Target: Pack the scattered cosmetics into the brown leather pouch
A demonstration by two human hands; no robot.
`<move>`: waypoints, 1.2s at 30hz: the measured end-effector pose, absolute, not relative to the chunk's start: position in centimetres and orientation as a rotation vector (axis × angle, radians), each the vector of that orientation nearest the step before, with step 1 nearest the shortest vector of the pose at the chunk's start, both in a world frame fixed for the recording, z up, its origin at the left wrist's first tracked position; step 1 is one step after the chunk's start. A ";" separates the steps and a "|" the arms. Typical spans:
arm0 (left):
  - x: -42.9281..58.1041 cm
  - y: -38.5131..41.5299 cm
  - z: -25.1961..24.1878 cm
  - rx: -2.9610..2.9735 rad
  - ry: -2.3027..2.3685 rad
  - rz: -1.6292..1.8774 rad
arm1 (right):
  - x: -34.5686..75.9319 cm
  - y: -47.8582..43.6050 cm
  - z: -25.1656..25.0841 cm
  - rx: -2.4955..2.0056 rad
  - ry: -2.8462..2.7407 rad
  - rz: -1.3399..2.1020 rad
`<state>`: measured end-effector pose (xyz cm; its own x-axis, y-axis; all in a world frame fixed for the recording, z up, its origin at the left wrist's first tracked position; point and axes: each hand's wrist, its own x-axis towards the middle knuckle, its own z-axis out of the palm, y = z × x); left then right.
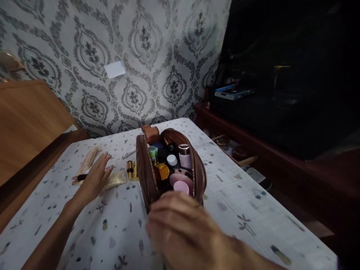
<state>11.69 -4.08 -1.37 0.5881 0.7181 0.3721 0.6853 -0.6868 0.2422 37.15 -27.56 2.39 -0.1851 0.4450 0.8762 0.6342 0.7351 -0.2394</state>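
Brown bag [144, 168], seen from your head camera, sits mid-table on the white printed cloth [230, 202], its smooth, leather-like sides parted along a curved zip with metallic teeth, and a brown strap [152, 134] looped at its far end. Inside, packed close together, you have a green cap [152, 152], a white lid [172, 160], a shiny amber-gold lid [163, 171], a pale pink bottle [185, 159] with a metallic cap and, nearest you, a pink lid [181, 186]. Your right hand [180, 221] is blurred at the bag's near end, fingers bent; whether they grip anything, you cannot tell. Your left hand [97, 174] has its fingers extended and loosely spread, over small items at the left.
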 end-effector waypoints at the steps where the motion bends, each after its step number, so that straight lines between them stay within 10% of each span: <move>1: 11.0 -3.7 -2.4 2.733 1.242 0.703 | 36.0 -27.3 1.5 -0.752 -1.940 -0.175; 36: 14.6 -7.5 -4.3 3.031 1.383 0.362 | 29.2 -24.1 -6.1 -0.793 -2.590 0.185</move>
